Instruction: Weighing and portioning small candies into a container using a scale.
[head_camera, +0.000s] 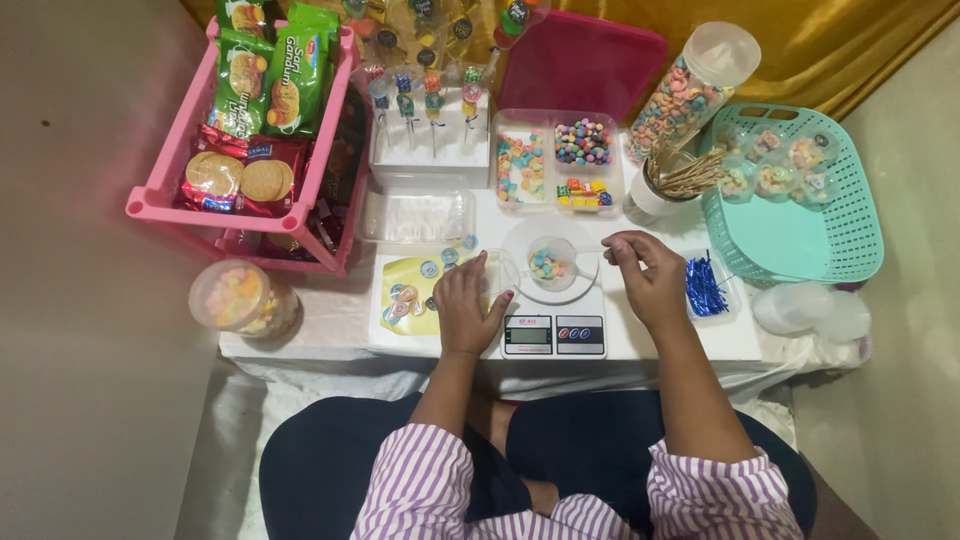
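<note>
Head view, looking down at a low white table. A white kitchen scale sits at the near edge, centre. On its round platform stands a small clear cup part-filled with pastel candy pieces.

Left hand: palm down, fingers loosely curled, resting on the table just left of the scale, fingertips at the right edge of a yellow sticker sheet. Whether it pinches a sticker cannot be told; nothing is clearly held.

Right hand: just right of the scale, fingers drawn together at the cup's right side. It appears to pinch a thin clear handle, possibly a spoon; the view is too small to confirm.

Surroundings: a pile of blue twist ties just right of the right hand. Far of the scale, a clear divided tray of coloured candies. Far right, a teal basket holding filled cups, with a tall clear jar of cereal loops leaning beside it. Far left, a pink rack of biscuit packs. Near left, a lidded round tub of candy.
</note>
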